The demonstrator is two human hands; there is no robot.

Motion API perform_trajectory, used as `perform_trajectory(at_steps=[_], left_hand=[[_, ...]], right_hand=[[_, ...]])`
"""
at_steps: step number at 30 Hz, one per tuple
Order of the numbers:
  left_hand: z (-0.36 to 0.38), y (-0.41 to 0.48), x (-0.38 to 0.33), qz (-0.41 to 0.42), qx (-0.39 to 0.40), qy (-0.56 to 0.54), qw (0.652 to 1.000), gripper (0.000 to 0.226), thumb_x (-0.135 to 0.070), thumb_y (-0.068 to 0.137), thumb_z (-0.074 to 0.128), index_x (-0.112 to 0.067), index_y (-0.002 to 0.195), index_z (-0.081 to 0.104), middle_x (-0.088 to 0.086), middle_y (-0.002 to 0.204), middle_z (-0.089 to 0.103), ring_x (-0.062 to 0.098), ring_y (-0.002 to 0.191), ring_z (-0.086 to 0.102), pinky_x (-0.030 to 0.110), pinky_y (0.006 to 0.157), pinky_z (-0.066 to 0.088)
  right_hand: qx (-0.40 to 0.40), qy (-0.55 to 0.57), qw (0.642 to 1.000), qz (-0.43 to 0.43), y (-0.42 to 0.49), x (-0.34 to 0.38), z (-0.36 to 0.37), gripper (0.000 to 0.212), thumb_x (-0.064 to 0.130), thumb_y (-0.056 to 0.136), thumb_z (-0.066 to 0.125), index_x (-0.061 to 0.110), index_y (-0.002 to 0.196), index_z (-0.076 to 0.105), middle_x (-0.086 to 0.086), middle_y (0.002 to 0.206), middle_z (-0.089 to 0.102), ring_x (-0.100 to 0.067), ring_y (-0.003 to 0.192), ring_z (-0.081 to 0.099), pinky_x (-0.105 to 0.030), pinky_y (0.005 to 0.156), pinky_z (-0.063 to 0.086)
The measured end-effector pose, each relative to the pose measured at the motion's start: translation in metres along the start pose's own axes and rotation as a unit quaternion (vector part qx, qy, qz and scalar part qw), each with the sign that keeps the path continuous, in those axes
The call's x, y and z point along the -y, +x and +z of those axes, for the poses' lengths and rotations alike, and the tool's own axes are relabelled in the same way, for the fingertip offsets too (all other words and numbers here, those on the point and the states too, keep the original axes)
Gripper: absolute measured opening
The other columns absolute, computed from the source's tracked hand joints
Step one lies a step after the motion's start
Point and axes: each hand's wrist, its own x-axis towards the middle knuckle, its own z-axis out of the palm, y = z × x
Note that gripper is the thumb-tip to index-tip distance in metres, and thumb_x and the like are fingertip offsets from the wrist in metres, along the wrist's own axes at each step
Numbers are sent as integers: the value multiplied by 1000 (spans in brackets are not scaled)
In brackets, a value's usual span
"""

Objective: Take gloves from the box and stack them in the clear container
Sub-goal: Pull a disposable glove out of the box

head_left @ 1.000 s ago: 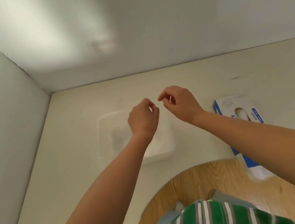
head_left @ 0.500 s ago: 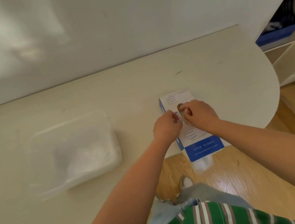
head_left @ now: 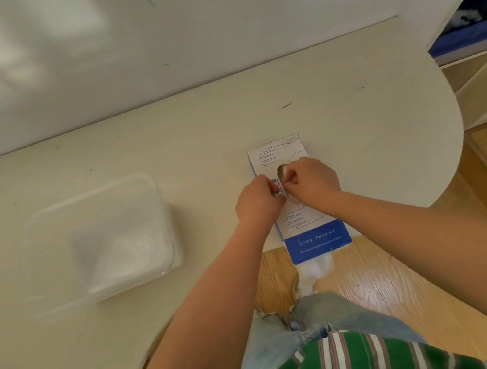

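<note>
Left hand [head_left: 257, 203] and right hand [head_left: 311, 179] met over the box [head_left: 317, 239] slot, fingers [head_left: 291, 176] pinching a glove [head_left: 280, 191] edge. Box overhung the counter [head_left: 194, 134]; container [head_left: 151, 187] sat well left, partly filled. Best to draw one glove up slowly while steadying the box.

Box [head_left: 276, 153]: blue band [head_left: 318, 238] at near end carries two lines of white print. Upper line looks like Chinese characters, lower line smaller; both too blurred to read. White top shows glove outlines [head_left: 297, 217] only. No legible text anywhere.
</note>
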Motion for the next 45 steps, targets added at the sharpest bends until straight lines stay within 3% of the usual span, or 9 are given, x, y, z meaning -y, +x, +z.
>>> perform_trajectory(at_steps=[7,11,14,21,25,28,34,39,45], left_hand=[[-1,-2,-4,-14,-4,18,1000,17,-24,87,59,-21,104,59,-2,105,63,20,97,60,30,73,44],[0,-2,-6,-17,-1,28,999,16,-23,88,57,-18,104,57,2,104,63,24,96,61,30,71,44],[-1,-3,-7,-12,6,29,999,13,-24,90,54,-14,98,51,7,99,63,27,90,61,33,70,45],[-39,-1,7,-20,3,-318,948,24,-11,93,48,-9,72,60,4,63,57,17,54,49,25,50,38],[-80,-15,14,-70,56,-550,831,67,-54,100,25,-5,81,67,8,68,63,19,56,55,28,56,46],[-97,-20,25,-42,120,-504,854,88,-79,86,25,-5,96,71,9,81,71,21,72,67,35,74,55],[-114,-29,45,15,57,-514,856,13,-20,95,60,-9,94,67,1,81,70,18,79,67,31,79,53],[-138,-40,71,68,74,-559,823,8,-16,100,52,-9,97,56,5,91,75,17,74,72,27,69,58],[-166,-59,121,109,52,-579,806,8,-20,100,52,-14,96,52,11,106,72,18,79,72,25,64,57]], right_hand=[[-59,316,947,0,2,-4,-28,8,10,92,55,16,92,60,-4,103,54,-2,82,51,-3,71,38],[-73,406,911,-11,-1,-1,-46,9,13,97,48,17,96,55,1,97,59,-10,86,55,-28,81,51],[-107,461,880,-30,-3,13,-66,11,12,99,46,19,93,53,5,83,54,-6,70,50,-23,65,47],[-64,433,897,-57,-9,29,-79,12,11,94,54,18,85,58,6,79,57,-2,65,49,-20,65,43],[-48,395,914,-81,-11,41,-68,11,12,92,58,20,86,62,9,86,63,-1,79,56,-21,77,46],[-13,367,924,-104,-12,56,-61,9,18,90,63,26,86,65,7,99,64,-9,94,59,-31,86,48],[26,348,927,-139,-21,89,-49,9,24,87,68,31,94,68,8,114,57,-7,111,53,-29,94,45],[67,428,901,-2,-18,117,-41,57,49,96,50,15,141,40,-6,139,47,-19,126,46,-32,103,37],[205,495,843,54,-12,159,-30,60,62,84,58,17,123,59,-6,117,67,-21,106,62,-35,94,46]])
